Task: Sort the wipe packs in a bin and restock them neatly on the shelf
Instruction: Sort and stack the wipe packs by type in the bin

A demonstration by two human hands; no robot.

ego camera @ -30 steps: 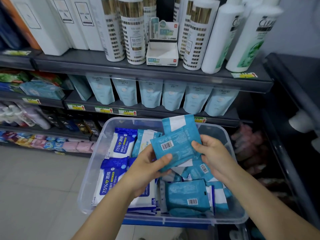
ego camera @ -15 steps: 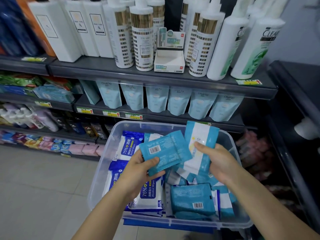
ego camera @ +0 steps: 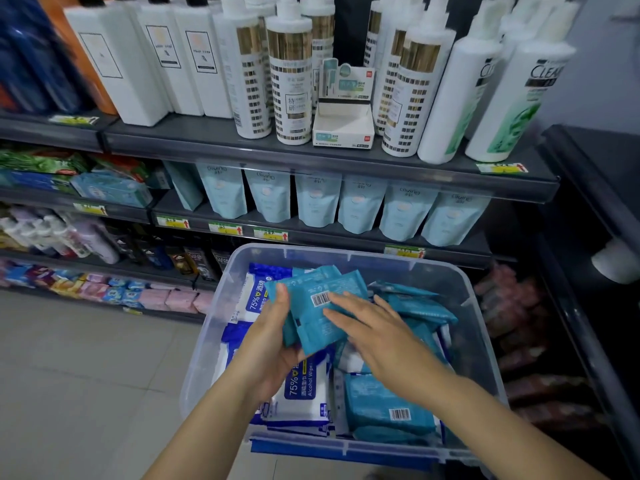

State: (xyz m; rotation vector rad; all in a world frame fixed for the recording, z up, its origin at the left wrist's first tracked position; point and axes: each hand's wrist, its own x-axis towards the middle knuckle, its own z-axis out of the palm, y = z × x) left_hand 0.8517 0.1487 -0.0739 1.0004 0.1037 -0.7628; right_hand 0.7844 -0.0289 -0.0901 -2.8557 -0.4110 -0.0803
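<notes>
A clear plastic bin sits low in the view, from about 5 to 6 o'clock, in front of dark store shelving. Above its middle the left hand grips a small stack of teal wipe packs. The thumb lies over the stack's 9 o'clock edge and the palm is underneath, so the stack is tilted with a barcode facing up. The right hand comes in from 4 o'clock with its fingers straight and slightly spread. Their tips rest flat on the top pack just beside the barcode, and they curl around nothing. Inside the bin, blue-and-white alcohol wipe packs fill the 9 o'clock side. More loose teal packs are heaped on the 3 o'clock side, and another barcoded teal pack lies toward 5 o'clock under the right forearm. Beyond the bin at 12 o'clock, a shelf holds a row of pale blue pouches standing side by side. On the shelf above stand white pump bottles on both sides of a small open white carton.
</notes>
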